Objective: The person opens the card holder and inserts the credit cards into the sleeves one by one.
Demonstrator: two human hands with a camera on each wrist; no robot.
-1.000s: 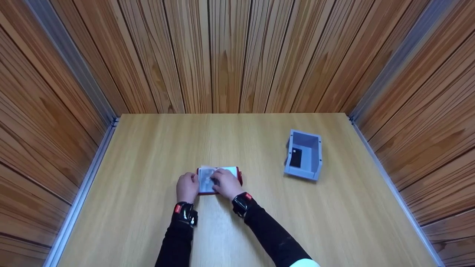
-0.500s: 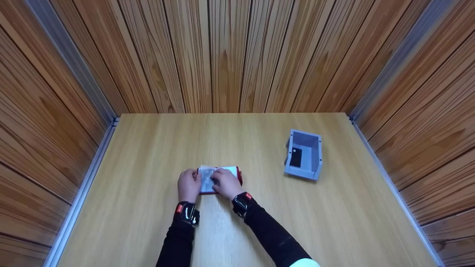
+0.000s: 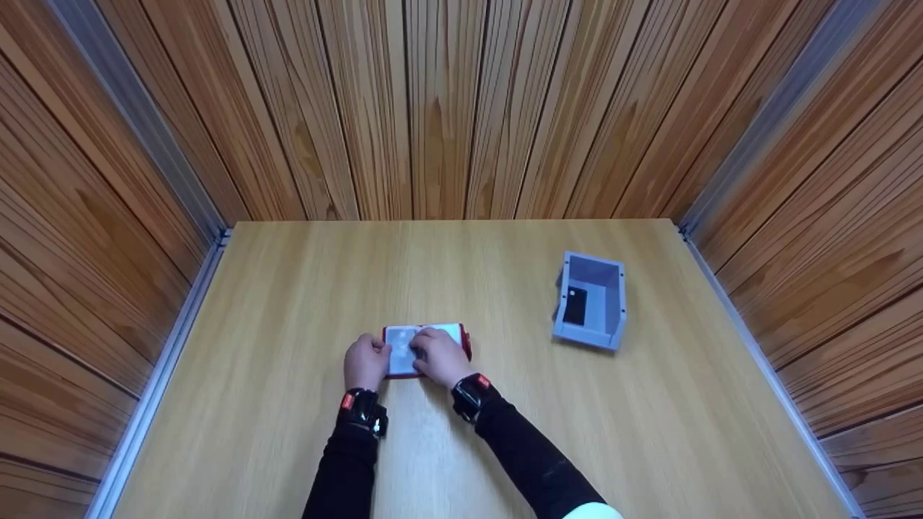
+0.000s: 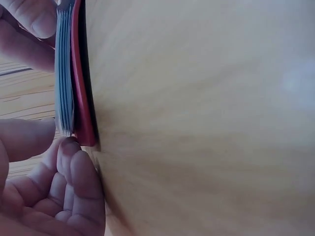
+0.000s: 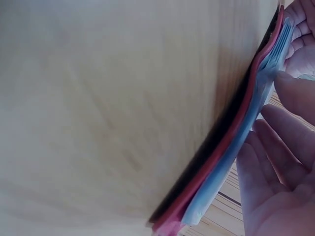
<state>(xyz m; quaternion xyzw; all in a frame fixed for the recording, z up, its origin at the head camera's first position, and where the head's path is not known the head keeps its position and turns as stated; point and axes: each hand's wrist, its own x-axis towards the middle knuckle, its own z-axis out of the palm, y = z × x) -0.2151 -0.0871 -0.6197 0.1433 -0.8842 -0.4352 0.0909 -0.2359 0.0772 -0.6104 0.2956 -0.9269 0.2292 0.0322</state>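
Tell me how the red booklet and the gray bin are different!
The red booklet has a red cover and pale pages; the gray bin is gray. The booklet is flat; the bin is hollow with tall walls. The left hand and right hand touch the booklet; neither touches the bin. Both sit on the wooden table.

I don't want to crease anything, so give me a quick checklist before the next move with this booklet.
1. Red booklet open on the table: ok.
2. Left hand at the outer edge of the pages: ok.
3. Right hand touching the pages: ok.
4. One page separated from the rest: cannot tell, their edges sit close together.
5. Flat black object inside the grey bin: ok.
6. Bin apart from the booklet: ok.
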